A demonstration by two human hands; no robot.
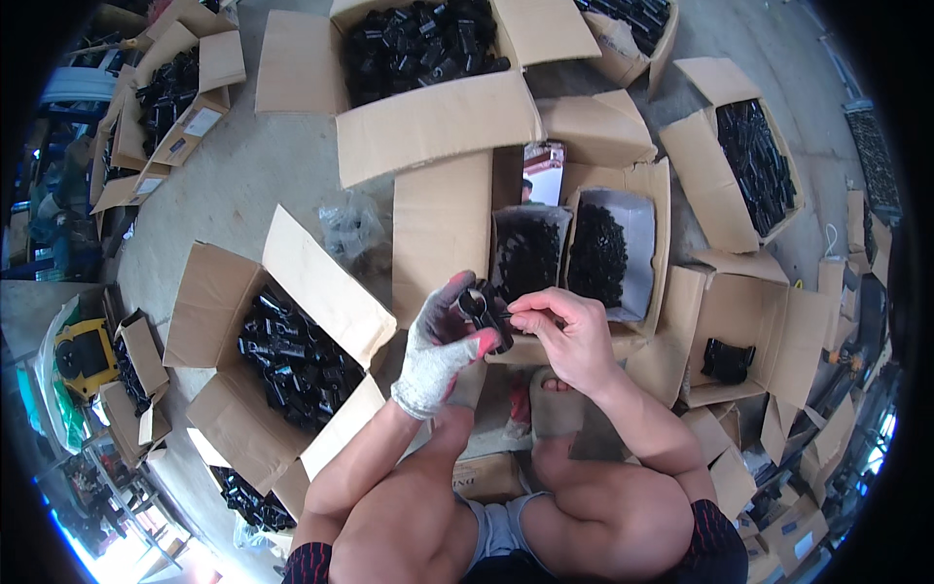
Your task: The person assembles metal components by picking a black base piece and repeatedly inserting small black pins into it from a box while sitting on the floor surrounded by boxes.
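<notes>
My left hand [443, 346], in a grey-white glove with red fingertips, is closed around a black cylindrical part [480, 310] with a round open ring at its upper end. From the right, my bare right hand [564, 326] reaches to the side of that part with thumb and forefinger pinched. What sits between those fingertips is too small to make out. Just beyond my hands, an open carton holds two grey trays. Small black pieces [530, 255] fill the left tray, and finer black pieces [596, 255] fill the right tray [634, 255].
Open cartons of black parts stand around me: one at left [229, 414], one at the far side [438, 117], one at right [705, 185]. A carton [769, 302] at right holds few parts. A clear plastic bag [350, 226] lies on the floor. A phone-like screen [543, 175] leans behind the trays.
</notes>
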